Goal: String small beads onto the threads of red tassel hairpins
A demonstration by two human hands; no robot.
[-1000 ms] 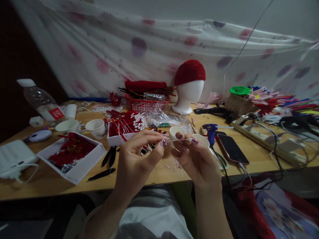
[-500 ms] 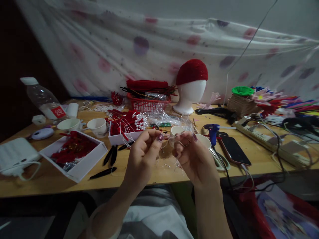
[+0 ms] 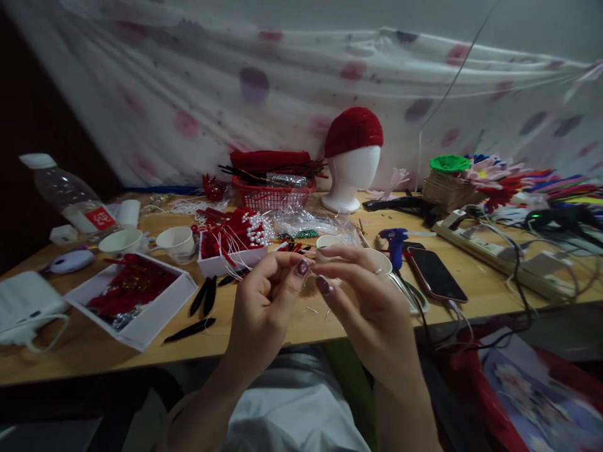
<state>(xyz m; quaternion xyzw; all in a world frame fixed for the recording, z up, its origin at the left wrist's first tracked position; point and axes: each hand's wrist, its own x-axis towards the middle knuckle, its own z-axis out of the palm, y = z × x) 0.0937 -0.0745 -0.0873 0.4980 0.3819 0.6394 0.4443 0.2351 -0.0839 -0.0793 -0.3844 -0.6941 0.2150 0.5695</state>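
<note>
Over the front of the table, my left hand (image 3: 264,301) pinches what looks like a thin pale thread between thumb and forefinger. Most of it is hidden by the fingers. My right hand (image 3: 367,292) meets it from the other side, thumb and fingers curled close to the left fingertips; what they hold is too small to make out. Just behind the hands stands a paper cup (image 3: 330,241). On the wood below lie small white bits (image 3: 311,310). A white box (image 3: 233,258) with red pieces and white bead strands is beyond my left hand.
Left are a white box of red pieces (image 3: 141,333), black clips (image 3: 188,331), paper cups (image 3: 175,243) and a bottle (image 3: 70,194). A red basket (image 3: 273,198) and a red-capped foam head (image 3: 353,172) stand behind. Right are a blue glue gun (image 3: 396,245), a phone (image 3: 436,274) and a power strip (image 3: 499,260).
My right hand has turned over, palm now facing down, and moved in to my left fingertips. The gap between the hands has closed. The view has shifted slightly right.
</note>
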